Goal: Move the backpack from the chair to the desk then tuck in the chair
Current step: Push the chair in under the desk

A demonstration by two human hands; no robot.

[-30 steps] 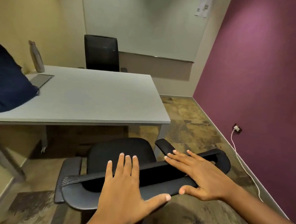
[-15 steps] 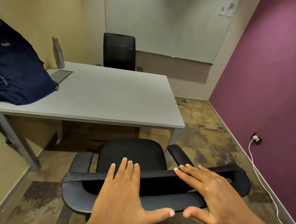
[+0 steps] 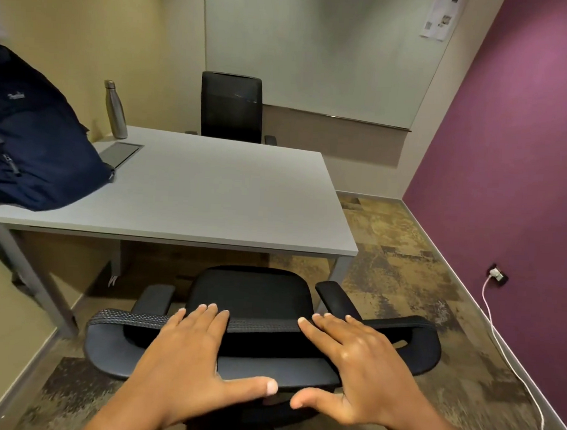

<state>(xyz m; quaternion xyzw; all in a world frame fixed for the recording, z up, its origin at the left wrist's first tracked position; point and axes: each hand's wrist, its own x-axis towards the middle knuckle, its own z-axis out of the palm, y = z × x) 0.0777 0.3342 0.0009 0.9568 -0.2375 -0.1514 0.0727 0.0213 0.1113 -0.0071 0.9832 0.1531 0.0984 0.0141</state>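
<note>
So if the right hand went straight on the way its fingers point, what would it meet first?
Past the backrest it rests on, the right hand would probably meet the chair's right armrest, then the desk edge; depth is unclear.

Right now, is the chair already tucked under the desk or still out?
Still out. The chair seat lies in front of the desk edge, not beneath it. Both hands, left hand and right hand, rest flat on its backrest.

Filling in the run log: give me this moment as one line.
stage: tucking chair | backpack: on desk | left hand, right hand: flat on chair backrest | chair seat: short of desk edge
</note>
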